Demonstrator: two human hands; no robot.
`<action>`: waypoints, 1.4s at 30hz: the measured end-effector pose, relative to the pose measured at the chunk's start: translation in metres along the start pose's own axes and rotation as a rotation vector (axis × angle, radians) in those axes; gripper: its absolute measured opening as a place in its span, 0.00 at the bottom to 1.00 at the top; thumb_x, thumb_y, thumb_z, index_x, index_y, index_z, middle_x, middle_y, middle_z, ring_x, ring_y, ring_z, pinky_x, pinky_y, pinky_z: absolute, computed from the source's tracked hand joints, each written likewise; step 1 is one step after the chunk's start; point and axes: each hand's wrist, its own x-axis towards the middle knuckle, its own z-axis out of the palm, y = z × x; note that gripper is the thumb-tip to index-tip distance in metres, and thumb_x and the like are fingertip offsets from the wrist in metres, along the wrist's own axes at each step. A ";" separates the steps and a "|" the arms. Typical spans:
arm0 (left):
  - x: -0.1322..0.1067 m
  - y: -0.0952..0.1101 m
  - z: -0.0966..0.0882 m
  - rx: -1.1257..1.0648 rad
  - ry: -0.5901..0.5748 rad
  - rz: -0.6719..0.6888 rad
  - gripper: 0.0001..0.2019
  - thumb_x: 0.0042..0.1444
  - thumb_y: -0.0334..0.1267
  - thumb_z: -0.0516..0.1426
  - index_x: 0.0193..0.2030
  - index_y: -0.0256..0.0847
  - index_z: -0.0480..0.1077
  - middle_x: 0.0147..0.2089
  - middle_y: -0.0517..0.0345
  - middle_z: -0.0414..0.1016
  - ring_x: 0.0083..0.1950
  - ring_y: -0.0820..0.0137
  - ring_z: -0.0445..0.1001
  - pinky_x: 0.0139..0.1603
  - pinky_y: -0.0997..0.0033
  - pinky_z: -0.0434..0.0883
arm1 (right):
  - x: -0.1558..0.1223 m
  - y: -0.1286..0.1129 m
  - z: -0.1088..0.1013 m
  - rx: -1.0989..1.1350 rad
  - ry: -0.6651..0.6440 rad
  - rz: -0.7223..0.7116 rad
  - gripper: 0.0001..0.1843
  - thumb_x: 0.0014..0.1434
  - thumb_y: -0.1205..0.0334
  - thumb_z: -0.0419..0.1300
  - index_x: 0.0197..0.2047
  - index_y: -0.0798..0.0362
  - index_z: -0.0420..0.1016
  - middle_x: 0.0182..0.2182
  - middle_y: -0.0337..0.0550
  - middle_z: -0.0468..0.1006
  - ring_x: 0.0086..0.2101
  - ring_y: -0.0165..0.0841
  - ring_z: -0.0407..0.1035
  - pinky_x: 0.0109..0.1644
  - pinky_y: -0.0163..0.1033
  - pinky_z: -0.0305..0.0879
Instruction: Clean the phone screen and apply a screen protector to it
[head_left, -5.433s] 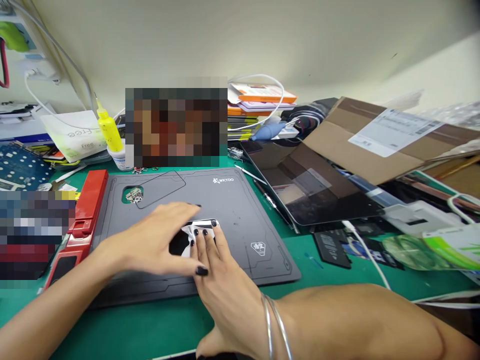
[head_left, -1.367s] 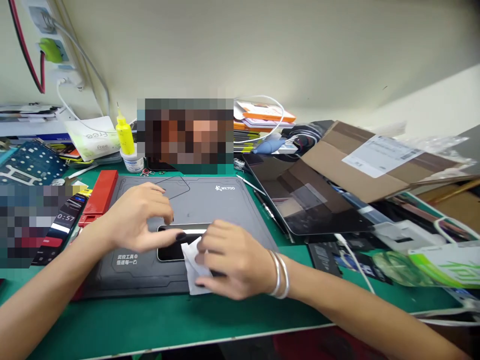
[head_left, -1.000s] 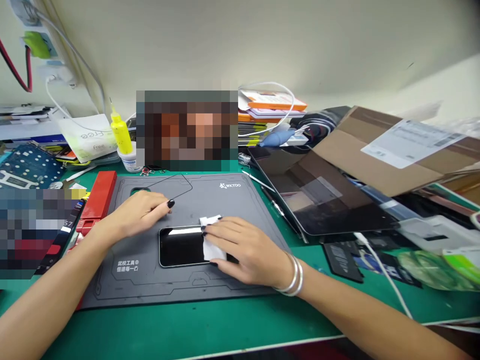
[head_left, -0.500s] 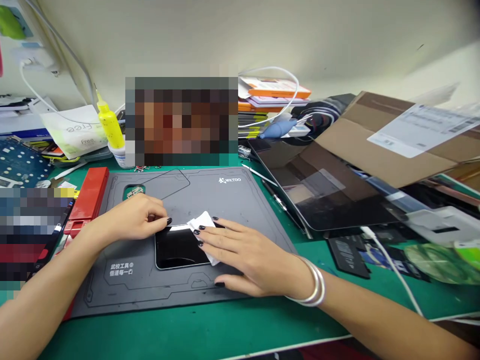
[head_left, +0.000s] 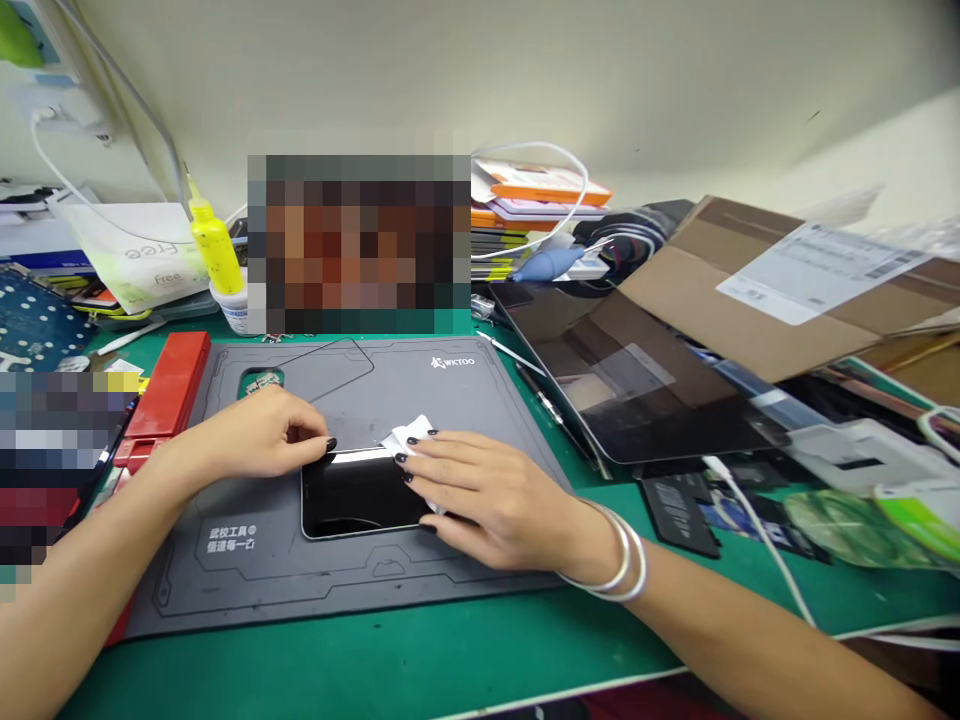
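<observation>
A smartphone with a dark, glossy screen lies flat on the grey work mat. At its upper left edge rests the thumb of my left hand; the fingers are curled in and steady the phone. My right hand lies over the phone's right part, its fingers pressing a crumpled white wipe against the screen. Most of the wipe and the phone's right end are hidden beneath that hand.
A red tool case borders the mat on the left. Behind stands a yellow needle bottle. To the right are a large dark tablet, an opened cardboard box, a pen-like tool and a white cable. A blue air blower lies farther back.
My right hand's thumb has drawn in toward its fingers, and the wipe is bunched more under them. My left hand stays at the phone's edge. The whole view has shifted slightly.
</observation>
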 end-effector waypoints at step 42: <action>0.002 0.001 -0.001 -0.037 -0.067 -0.109 0.13 0.59 0.40 0.53 0.28 0.41 0.74 0.26 0.62 0.75 0.27 0.75 0.69 0.32 0.74 0.63 | -0.002 -0.002 0.002 -0.031 0.090 0.053 0.09 0.65 0.66 0.58 0.39 0.58 0.80 0.40 0.49 0.84 0.43 0.39 0.80 0.49 0.44 0.80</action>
